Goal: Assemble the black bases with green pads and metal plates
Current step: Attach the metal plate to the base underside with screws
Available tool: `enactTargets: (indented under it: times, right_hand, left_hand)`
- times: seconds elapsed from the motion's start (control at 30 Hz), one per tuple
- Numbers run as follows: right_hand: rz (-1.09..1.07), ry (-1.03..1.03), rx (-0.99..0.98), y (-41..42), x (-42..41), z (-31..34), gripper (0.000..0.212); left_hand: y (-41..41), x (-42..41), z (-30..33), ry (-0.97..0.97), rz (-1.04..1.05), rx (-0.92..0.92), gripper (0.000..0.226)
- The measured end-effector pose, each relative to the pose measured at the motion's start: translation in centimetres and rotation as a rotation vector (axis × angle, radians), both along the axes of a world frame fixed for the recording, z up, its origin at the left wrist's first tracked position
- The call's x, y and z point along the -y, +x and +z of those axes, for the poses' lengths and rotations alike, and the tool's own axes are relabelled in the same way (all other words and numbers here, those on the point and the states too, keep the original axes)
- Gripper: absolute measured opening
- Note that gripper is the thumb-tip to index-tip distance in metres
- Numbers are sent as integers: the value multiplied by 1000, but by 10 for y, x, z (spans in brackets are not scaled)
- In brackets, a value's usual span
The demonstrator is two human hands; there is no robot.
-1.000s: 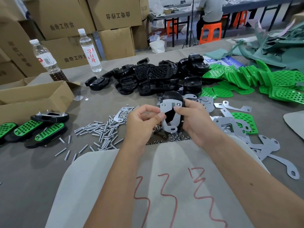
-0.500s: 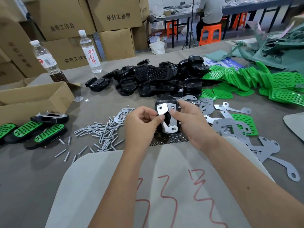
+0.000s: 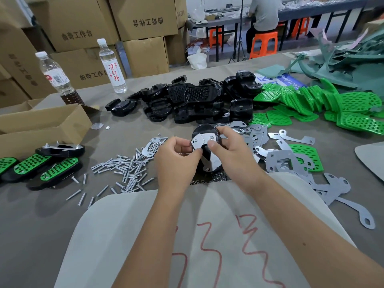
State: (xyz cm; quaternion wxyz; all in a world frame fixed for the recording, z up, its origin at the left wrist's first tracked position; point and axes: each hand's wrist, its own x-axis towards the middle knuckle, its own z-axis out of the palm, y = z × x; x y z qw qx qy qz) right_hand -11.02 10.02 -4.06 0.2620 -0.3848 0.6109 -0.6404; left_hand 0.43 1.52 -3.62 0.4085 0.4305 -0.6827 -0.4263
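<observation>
I hold one black base (image 3: pixel 204 129) upright over the table's middle, with a metal plate (image 3: pixel 199 141) laid against its near face. My left hand (image 3: pixel 176 159) pinches the plate's left side with thumb and fingers. My right hand (image 3: pixel 230 150) grips the base from the right, thumb on the plate. A heap of black bases (image 3: pixel 187 100) lies behind. Green pads (image 3: pixel 311 98) are piled at the right. Loose metal plates (image 3: pixel 278 161) lie right of my hands. Screws (image 3: pixel 122 169) are scattered to the left.
Three finished bases with green pads (image 3: pixel 31 165) sit at the left, by an open cardboard box (image 3: pixel 41 125). Two water bottles (image 3: pixel 111 65) stand at the back left before stacked cartons. Small nuts (image 3: pixel 214 177) lie under my hands. A person sits at a far table.
The base and plate have dropped lower and tilted away from me. The plate now lies closer on the base, and both hands have shifted their grip toward its upper end.
</observation>
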Motion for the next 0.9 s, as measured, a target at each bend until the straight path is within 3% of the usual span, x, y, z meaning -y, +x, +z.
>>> enactTargets:
  times: [0.2,0.4,0.9]
  right_hand:
    - [-48,-49,-200,4,1,-1,21]
    - [-32,-72,-197,3,1,-2,23]
    - [-17,-62,-158,-3,-1,4,24]
  left_hand:
    - [-5,-13,1,-27,56,-20,27]
    - [-7,-14,-2,25,28,-53,26]
    - [9,5,8,479,-302,-192,24]
